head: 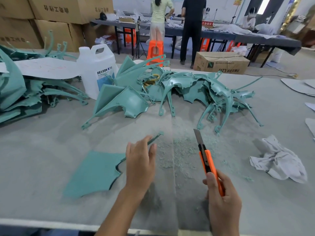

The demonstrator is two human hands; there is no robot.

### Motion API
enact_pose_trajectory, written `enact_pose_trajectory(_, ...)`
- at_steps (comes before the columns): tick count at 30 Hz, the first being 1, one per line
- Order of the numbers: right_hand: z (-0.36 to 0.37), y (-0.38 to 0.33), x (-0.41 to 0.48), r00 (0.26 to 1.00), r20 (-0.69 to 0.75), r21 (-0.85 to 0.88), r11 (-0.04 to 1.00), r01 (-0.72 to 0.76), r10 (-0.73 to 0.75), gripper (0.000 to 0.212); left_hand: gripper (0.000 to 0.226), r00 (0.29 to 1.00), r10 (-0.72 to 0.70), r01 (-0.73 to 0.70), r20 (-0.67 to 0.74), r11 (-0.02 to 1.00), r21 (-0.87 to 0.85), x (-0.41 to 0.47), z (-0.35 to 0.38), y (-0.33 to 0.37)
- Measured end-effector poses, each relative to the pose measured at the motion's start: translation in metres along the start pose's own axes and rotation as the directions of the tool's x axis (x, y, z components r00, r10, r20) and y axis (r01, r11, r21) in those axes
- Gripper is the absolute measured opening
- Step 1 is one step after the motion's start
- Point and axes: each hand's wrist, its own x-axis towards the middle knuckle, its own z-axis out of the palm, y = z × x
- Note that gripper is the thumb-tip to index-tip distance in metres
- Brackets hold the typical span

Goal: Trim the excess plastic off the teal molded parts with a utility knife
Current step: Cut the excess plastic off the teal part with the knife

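Left hand [140, 160]: fingers straight, laid on the thin arm of the part [97, 172], lower centre.
Right hand [221, 198]: wrapped round the knife [208, 160], blade out, not touching the part.
Part: flat on the table [51, 142], lower left.
Done: shavings [180, 150] at centre suggest some trimming.
Left: pile [170, 92] mid-frame, stack [17, 92] at left edge; can't tell which is trimmed.

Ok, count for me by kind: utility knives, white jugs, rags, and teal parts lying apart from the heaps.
utility knife: 1
white jug: 1
rag: 1
teal part apart from the heaps: 1
Total: 4
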Motion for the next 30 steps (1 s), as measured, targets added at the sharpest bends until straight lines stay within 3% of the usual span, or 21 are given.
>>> enact_pose_trajectory(5,0.003,-0.004,-0.002,0.997,0.073,-0.034,0.999,0.041,-0.038,0.036,0.016,0.979,0.12,-0.16,0.165,0.953,0.259,0.015,0.014,-0.013)
enact_pose_trajectory(9,0.007,-0.005,-0.003,0.991,0.133,-0.134,0.99,0.042,-0.024,0.01,0.016,0.944,0.084,-0.229,0.319,0.863,0.45,0.019,0.015,-0.012)
enact_pose_trajectory(12,0.006,-0.006,-0.003,0.981,0.191,-0.211,0.973,0.088,-0.047,0.009,0.011,0.933,0.071,-0.253,0.353,0.826,0.503,0.022,0.015,-0.008)
enact_pose_trajectory(16,0.007,-0.002,-0.001,0.971,0.239,-0.276,0.957,0.086,-0.018,0.012,0.016,0.936,0.074,-0.252,0.343,0.822,0.51,0.021,0.017,-0.008)
enact_pose_trajectory(21,0.01,-0.002,0.001,0.984,0.178,-0.316,0.947,0.062,-0.005,0.01,0.016,0.931,0.072,-0.255,0.357,0.828,0.499,0.019,0.015,-0.01)
enact_pose_trajectory(30,0.01,-0.008,-0.003,0.983,0.172,-0.256,0.961,0.102,-0.059,0.023,0.019,0.926,0.041,-0.237,0.376,0.837,0.493,0.017,0.015,-0.013)
